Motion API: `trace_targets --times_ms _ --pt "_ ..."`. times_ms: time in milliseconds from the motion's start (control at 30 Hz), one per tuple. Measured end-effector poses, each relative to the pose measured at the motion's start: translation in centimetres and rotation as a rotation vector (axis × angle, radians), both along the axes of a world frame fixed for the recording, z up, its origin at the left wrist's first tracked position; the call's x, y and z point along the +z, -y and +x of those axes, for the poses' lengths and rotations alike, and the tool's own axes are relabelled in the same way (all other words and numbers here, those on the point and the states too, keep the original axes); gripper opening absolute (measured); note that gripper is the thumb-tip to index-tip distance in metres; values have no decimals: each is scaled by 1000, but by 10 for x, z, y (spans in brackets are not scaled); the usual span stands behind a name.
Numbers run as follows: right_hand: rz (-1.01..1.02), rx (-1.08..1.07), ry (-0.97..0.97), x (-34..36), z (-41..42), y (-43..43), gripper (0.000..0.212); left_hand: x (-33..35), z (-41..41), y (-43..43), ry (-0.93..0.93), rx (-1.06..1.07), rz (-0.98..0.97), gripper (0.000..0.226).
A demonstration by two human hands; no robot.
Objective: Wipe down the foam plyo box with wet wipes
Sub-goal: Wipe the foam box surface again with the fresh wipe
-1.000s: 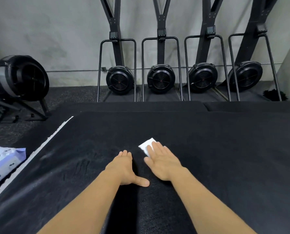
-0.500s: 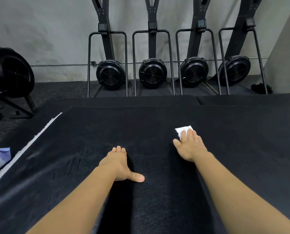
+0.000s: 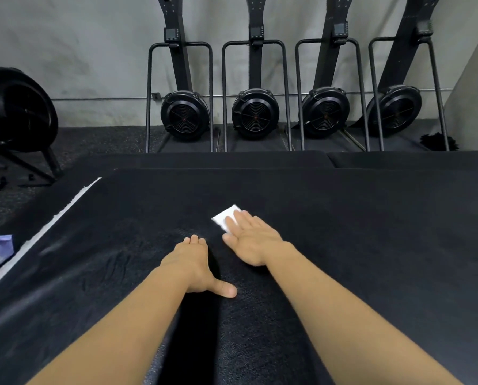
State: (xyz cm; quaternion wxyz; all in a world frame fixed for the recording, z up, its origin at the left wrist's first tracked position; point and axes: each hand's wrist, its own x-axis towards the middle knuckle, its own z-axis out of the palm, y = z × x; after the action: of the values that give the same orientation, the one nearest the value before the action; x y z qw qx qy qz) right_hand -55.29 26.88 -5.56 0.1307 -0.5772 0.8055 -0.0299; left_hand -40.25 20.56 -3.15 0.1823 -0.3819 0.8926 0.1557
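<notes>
Head view showed right hand (image 3: pixel 253 243) flat, fingers straight, pressing wipe (image 3: pixel 226 218) onto plyo box (image 3: pixel 371 232) mid-frame, left hand (image 3: pixel 193 262) flat, bracing, holding nothing; overlapping, evenly pressed strokes advised.

Black, textured top of the foam plyo box (image 3: pixel 371 245), with a white strip (image 3: pixel 65 207) along its left edge. A folded white wet wipe (image 3: pixel 224 218) lay flat near the centre, under the straight fingers of the right hand (image 3: pixel 253 241); the left hand (image 3: pixel 193 266) rested flat just beside it.
</notes>
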Motion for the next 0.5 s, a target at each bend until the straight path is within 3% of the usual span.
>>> trace_targets --times_ms 300,500 --pt "28 -348 -31 0 -110 -58 51 2 1 -2 -1 5 15 142" --pt "71 -457 -12 2 -92 -49 60 3 1 -3 4 21 10 142"
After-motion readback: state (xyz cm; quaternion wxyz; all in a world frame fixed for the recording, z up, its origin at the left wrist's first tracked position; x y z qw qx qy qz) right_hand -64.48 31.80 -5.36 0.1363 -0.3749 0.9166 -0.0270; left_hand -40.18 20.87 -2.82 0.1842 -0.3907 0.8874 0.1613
